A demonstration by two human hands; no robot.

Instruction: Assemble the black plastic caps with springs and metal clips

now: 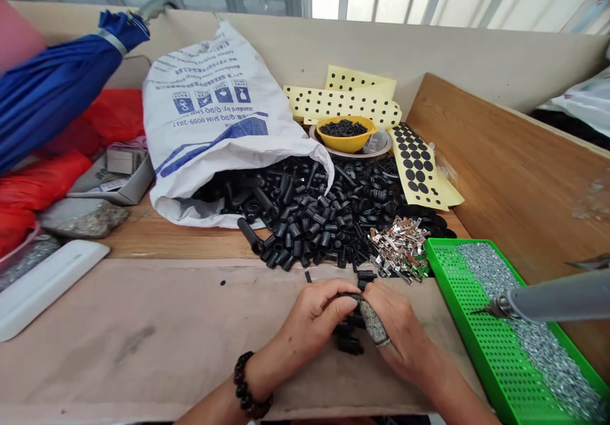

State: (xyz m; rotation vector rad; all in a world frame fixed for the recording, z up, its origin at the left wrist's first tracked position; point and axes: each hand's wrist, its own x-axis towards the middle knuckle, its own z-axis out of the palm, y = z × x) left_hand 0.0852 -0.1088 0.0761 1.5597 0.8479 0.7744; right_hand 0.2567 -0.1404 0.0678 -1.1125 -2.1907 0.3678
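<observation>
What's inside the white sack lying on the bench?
Black plastic parts spill from the open mouth of the white sack onto the wooden bench. How much remains deeper inside cannot be seen: the printed fabric covers it.

The heap of black tubular plastic parts (309, 222) is uniformly black, as is the small black plastic part (350, 297). The white woven sack (214, 114) carries blue print. The round yellow plastic bowl (347, 140) is plain. The pale yellow paper sheets (343, 104) show a regular grid of black dots. The bright green perforated plastic tray (469, 314) holds small silver metal screws (538, 342). The folded blue fabric umbrella (57, 88) lies beside red plastic bags (112, 117). The rubber finger sleeve (374, 323) is grey, speckled.
</observation>
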